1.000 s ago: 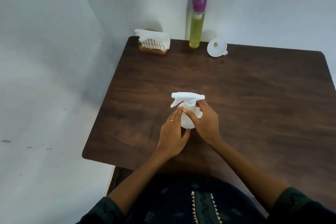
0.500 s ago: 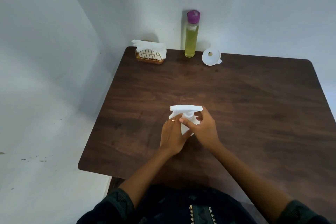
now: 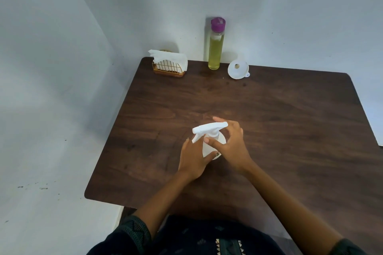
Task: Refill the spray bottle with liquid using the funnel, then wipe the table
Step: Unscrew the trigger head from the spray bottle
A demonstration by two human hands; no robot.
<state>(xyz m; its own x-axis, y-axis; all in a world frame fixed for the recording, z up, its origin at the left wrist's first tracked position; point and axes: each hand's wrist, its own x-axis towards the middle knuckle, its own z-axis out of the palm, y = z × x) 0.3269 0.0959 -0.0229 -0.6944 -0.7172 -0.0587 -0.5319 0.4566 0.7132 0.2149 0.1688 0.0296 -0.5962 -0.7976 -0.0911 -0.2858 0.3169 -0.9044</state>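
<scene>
Dark wood table (image 3: 269, 130) carries everything. Mid-table stands the upright spray bottle (image 3: 209, 147); the left hand (image 3: 193, 161) grips its body, while the right hand (image 3: 232, 145), just beside it, curls its fingers round the neck below the trigger head, likely to unscrew it. The funnel (image 3: 238, 69) lies well behind.

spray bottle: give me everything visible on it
The spray bottle is white, apparently plastic, with a trigger head pointing left on a rounded body. It stands upright on the dark wood table, near its middle. The left hand holds the body; the right hand curls round the neck under the head. Head still on; contents not visible.
</scene>
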